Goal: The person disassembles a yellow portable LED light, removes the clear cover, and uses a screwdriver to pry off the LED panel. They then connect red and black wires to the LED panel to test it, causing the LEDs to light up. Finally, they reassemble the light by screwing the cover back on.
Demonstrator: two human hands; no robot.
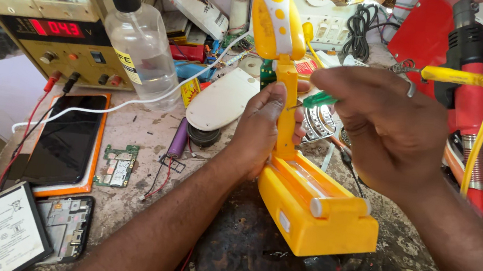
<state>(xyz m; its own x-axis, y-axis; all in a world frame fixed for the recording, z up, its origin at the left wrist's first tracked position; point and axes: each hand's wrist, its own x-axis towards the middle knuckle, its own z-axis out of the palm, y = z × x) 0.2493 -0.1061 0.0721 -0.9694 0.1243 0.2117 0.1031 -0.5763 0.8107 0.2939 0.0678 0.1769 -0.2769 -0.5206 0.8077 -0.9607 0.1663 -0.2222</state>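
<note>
Hands meet at the yellow lamp (pixel 306 202), and that lamp is the landmark for everything on this cluttered bench, seen from the head camera looking down. Its boxy base sits on the dark, stained patch of the worktable (pixel 241 255), with a clear tube lying along the top, and its slim neck rises to a yellow head with white spots. Left hand (pixel 266 129) is wrapped around that neck, fingers closed on it, holding the lamp upright. Right hand (pixel 383 123) comes in from the lamp's right, fingers pinched together on a small green-handled screwdriver (pixel 319 100), whose thin tip points at the neck just above the left thumb; whether the tip actually touches the plastic I cannot tell. So both hands are clamped, one on the lamp, one on the tool, and they sit very close together. Left of the lamp lie a purple cylindrical cell (pixel 179 138), a small green circuit board (pixel 117 165) and a phone in an orange case (pixel 66 138), screen dark. Further left and behind, a bench power supply (pixel 56 20) shows red digits, with a clear spray bottle (pixel 143 47) standing just beside it. Nearer the camera, left of the lamp's base, an opened phone (pixel 64 227) rests with a battery pack (pixel 7 230) partly over it. Right of the lamp, a yellow cable (pixel 476 118) curves down past a red-and-black hot air gun (pixel 471 58).
</note>
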